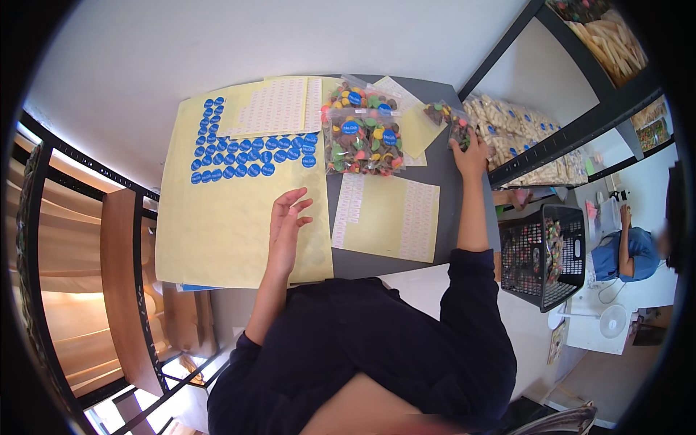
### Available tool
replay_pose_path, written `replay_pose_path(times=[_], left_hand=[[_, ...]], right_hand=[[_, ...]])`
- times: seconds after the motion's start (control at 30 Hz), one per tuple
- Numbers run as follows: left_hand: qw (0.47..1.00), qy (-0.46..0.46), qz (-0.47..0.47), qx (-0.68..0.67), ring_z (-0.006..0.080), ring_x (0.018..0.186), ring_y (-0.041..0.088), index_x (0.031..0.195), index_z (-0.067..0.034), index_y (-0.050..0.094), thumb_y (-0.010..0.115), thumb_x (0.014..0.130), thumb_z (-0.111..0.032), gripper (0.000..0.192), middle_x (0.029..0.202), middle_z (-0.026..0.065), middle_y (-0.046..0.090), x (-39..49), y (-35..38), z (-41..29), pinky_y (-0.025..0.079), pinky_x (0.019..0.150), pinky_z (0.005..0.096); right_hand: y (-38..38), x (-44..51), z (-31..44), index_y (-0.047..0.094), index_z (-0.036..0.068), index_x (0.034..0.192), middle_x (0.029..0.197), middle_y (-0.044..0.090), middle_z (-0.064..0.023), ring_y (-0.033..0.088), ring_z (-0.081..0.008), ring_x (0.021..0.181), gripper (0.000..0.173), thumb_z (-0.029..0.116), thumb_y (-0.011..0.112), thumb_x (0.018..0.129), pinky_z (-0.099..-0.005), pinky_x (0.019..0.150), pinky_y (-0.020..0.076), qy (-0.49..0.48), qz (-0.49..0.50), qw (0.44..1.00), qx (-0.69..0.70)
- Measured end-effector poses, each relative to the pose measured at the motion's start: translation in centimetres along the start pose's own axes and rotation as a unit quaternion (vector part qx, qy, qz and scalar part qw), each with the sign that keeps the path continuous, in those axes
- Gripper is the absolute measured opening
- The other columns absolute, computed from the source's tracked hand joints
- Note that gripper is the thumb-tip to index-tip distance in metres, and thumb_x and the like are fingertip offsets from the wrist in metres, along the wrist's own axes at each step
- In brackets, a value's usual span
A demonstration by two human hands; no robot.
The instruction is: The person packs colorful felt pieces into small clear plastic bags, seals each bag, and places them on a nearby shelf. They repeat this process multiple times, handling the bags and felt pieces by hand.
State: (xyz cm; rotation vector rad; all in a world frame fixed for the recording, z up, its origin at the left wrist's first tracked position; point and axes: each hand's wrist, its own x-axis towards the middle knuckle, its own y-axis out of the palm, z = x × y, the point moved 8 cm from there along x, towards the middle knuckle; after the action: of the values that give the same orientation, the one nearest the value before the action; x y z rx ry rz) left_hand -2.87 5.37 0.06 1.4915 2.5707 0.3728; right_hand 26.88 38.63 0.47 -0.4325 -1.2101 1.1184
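My left hand [291,215] hovers over the large yellow sticker backing sheet [244,223], its fingers apart and nothing in them. Rows of round blue stickers [228,159] cover the sheet's upper part. At the table's right edge my right hand [472,153] has its fingers on a small clear bag of dark and coloured pieces [461,130]; its grip is partly hidden. Between the hands lie larger clear bags of multicoloured pieces [363,144] with blue round stickers. Nearer me rests a yellow sheet with small white labels [383,217]; more white label sheets [277,106] overlap the blue stickers.
A black metal shelf [571,130] stands at the right, with bags of pale snacks [522,136] beside the table. Below it is a black plastic crate [535,258] holding more bags. Farther right, a person in blue [625,253] works at a white table with a fan [613,321].
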Motion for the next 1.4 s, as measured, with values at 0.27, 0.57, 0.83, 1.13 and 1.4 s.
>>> replay_pose_path(times=[0.27,0.57,0.83,1.13,1.4], left_hand=[[1.0,-0.01,0.016,-0.015,0.0171,0.108,0.046,0.117,-0.005,0.04,0.039,0.091,-0.021,0.031,0.124,0.0094,0.044,0.0,0.7,0.1,0.039,0.082,0.0281],[0.989,-0.012,0.144,-0.012,0.0175,0.103,0.049,0.118,-0.004,0.04,0.044,0.09,-0.019,0.032,0.12,0.0102,0.047,0.4,4.5,0.7,0.04,0.08,0.0288],[0.981,-0.058,0.183,-0.027,0.0106,0.087,0.055,0.116,-0.004,0.045,0.049,0.089,-0.014,0.029,0.103,0.0074,0.057,0.4,7.5,-0.5,0.045,0.075,0.0255],[0.992,-0.017,0.085,-0.088,0.01,0.084,0.058,0.099,0.001,0.056,0.05,0.089,-0.012,0.017,0.092,0.0064,0.062,1.1,5.5,-0.7,0.046,0.074,0.0242],[0.992,0.042,0.116,-0.035,0.0101,0.086,0.055,0.095,-0.001,0.057,0.05,0.088,-0.01,0.012,0.092,0.0057,0.058,0.9,5.4,-1.7,0.044,0.078,0.024]], right_hand=[[-0.4,-1.8,-0.7,0.048,0.006,0.108,0.115,0.048,-0.0159,0.052,-0.0314,0.103,0.047,0.025,0.067,0.07,-0.0388,0.081,0.0442,0.031,0.068,0.997,0.026],[-4.4,-13.1,9.2,0.034,-0.002,0.126,0.119,0.048,-0.0199,0.054,-0.0337,0.1,0.053,0.028,0.038,0.082,-0.0443,0.084,0.0452,0.218,0.281,0.434,0.828],[-6.2,-23.7,20.9,0.026,0.002,0.133,0.121,0.046,-0.0197,0.054,-0.0355,0.1,0.058,0.028,0.039,0.083,-0.0456,0.083,0.0437,0.192,0.448,0.325,0.81],[-8.1,-23.4,19.2,0.058,0.003,0.1,0.11,0.055,-0.0131,0.046,-0.0305,0.113,0.033,0.03,0.056,0.081,-0.0467,0.098,0.0311,-0.215,0.209,0.923,0.242],[-8.6,-20.7,16.5,0.061,0.004,0.089,0.107,0.057,-0.0119,0.05,-0.0297,0.106,0.018,0.02,0.057,0.081,-0.0425,0.095,0.0328,-0.096,0.167,0.942,0.276]])
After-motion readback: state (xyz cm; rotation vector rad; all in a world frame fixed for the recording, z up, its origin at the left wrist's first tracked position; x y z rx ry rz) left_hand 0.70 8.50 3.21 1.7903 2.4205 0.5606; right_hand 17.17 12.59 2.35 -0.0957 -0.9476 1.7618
